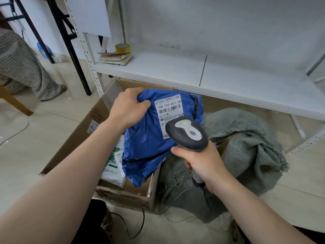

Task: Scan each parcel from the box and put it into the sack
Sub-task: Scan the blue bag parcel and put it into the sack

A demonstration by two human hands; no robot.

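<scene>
Blue parcel (149,138) hangs over the right half of the box (123,192), label (168,110) turned up toward you. Your left hand (128,110) grips only its crumpled top corner, above the far side of the box. Your right hand (198,161) is wrapped round the handle of the scanner (186,134), whose head sits very close over the lower part of the label, above the box's right wall. At that closeness you may miss the barcode higher up, and the glossy, wrinkled film could spoil the read. A one-corner hold lets the soft bag sag; if it slips, it drops among the white parcels (114,164) inside the box and mixes with unscanned ones. The sack (246,147), just right of the box, lies slumped, so the parcel may catch on its folds. The cable (139,224) trailing in front of the box could snag your arm.
</scene>
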